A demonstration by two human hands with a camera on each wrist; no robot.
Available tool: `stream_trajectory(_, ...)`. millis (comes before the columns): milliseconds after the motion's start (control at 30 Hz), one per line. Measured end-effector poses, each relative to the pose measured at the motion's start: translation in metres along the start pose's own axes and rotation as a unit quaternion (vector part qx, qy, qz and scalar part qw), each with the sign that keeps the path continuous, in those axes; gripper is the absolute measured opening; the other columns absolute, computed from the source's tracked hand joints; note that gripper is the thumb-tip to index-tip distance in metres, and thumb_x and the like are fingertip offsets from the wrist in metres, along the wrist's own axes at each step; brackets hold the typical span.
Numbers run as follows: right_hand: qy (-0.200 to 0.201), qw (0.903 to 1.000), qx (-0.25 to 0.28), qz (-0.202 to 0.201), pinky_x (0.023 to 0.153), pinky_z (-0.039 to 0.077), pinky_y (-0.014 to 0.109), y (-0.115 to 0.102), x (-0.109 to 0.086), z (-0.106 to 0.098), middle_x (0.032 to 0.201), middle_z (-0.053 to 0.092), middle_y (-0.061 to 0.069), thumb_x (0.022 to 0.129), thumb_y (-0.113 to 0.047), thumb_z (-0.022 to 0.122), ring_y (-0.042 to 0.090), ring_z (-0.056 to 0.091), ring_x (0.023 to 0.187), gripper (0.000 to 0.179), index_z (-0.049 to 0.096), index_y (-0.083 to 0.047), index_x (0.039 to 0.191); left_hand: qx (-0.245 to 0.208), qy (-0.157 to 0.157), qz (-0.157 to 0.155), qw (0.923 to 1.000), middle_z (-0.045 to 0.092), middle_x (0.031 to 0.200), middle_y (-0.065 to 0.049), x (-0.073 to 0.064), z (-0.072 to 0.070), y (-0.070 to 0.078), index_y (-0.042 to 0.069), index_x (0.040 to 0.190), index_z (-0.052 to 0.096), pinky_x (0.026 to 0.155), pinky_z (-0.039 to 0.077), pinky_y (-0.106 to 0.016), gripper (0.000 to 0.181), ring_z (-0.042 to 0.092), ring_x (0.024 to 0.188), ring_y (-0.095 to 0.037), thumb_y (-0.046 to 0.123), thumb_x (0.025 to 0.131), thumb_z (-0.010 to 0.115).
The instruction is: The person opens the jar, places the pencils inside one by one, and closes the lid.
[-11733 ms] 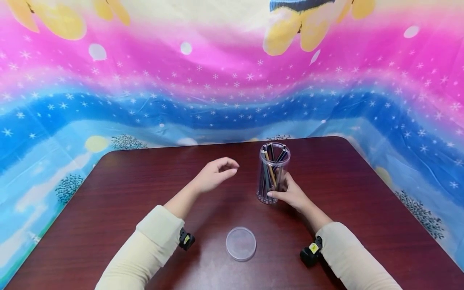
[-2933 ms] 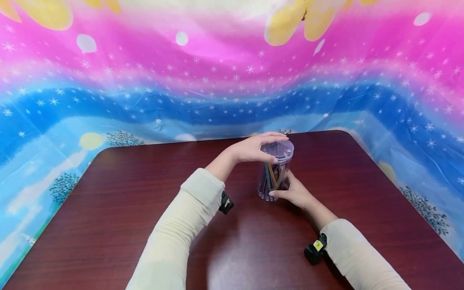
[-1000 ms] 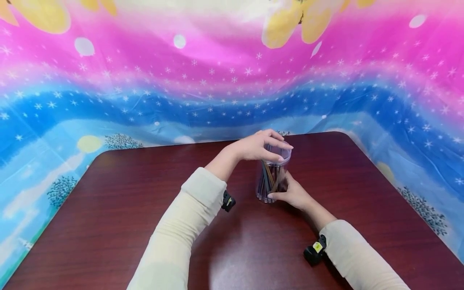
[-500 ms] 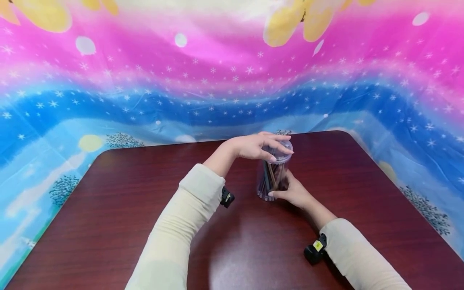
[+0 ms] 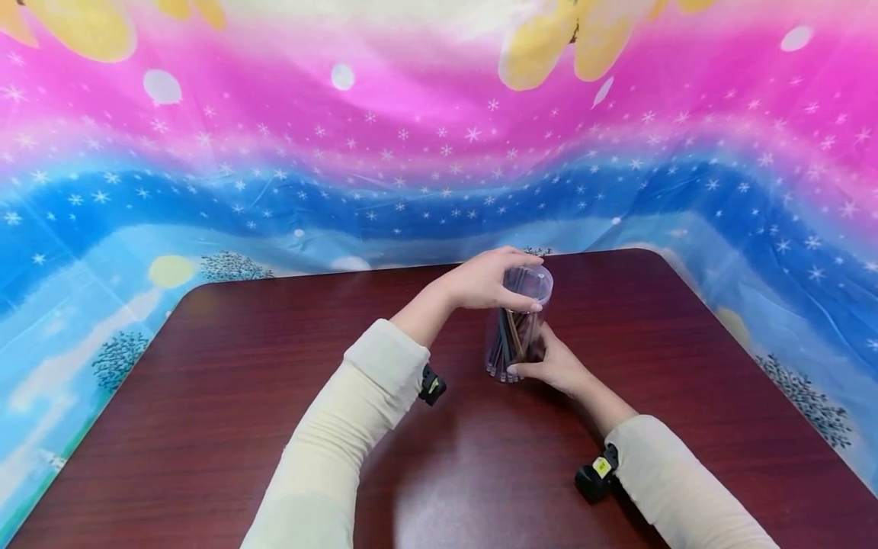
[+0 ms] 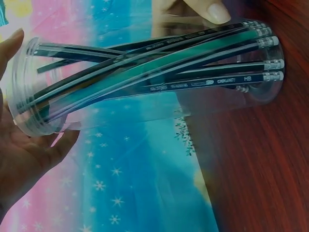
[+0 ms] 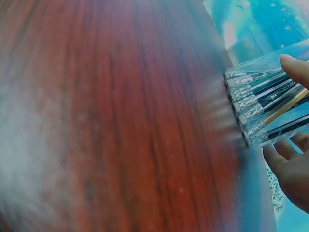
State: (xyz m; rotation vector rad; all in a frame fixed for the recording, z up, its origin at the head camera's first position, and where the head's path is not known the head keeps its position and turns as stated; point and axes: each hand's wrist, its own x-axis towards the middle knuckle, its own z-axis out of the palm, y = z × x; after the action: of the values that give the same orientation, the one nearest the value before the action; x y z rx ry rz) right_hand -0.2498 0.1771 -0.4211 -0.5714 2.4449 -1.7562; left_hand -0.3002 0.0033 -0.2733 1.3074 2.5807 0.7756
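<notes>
A clear plastic cylinder (image 6: 164,108) stands upright on the table, with several pencils (image 6: 154,67) inside. Their eraser ends point down, as the right wrist view also shows. Its round clear lid (image 5: 533,280) sits on top; whether it is fully seated I cannot tell. My left hand (image 5: 480,280) grips the lid's rim from above, thumb at the near side and fingers at the far side. Low on the cylinder, my right hand (image 5: 559,366) holds the wall, its thumb in front and its other fingers mostly hidden behind.
The dark red wooden table (image 5: 274,396) has its back edge just beyond the cylinder. A patterned cloth (image 5: 411,168) hangs behind and at both sides. A black camera (image 5: 595,479) is strapped to the right wrist, another (image 5: 432,385) to the left.
The lid, earlier lying on the near table, is now on the cylinder, and my left hand has moved onto it. Lately the left fingers shift around its rim; the right hand stays put.
</notes>
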Motion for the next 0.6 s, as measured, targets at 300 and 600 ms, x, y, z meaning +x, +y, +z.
stream_trajectory(300,-0.003,0.9999,-0.005,0.013,0.077,0.041,0.038,-0.0005,0.0021,-0.0009,0.106,0.046,0.018,0.070,0.000,0.068,0.029,0.048,0.096,0.062,0.028,0.001,0.117,-0.015,-0.024,0.005,0.9996,0.034,0.131,0.001,0.0021,-0.0042,-0.0006,0.021,0.130,0.040,0.086,0.035,-0.023,0.069,0.035,0.112,-0.011,0.034,0.069,0.070)
stream_trajectory(600,-0.006,0.9999,-0.014,0.001,0.070,0.043,0.032,-0.0002,0.0000,-0.0001,0.098,0.046,0.015,0.071,-0.007,0.070,0.023,0.050,0.085,0.061,0.028,-0.003,0.116,0.081,-0.048,-0.037,0.9949,0.020,0.137,0.008,-0.0004,-0.0062,0.0084,0.030,0.134,0.030,0.092,0.029,-0.034,0.075,0.017,0.121,-0.013,0.055,0.070,0.060)
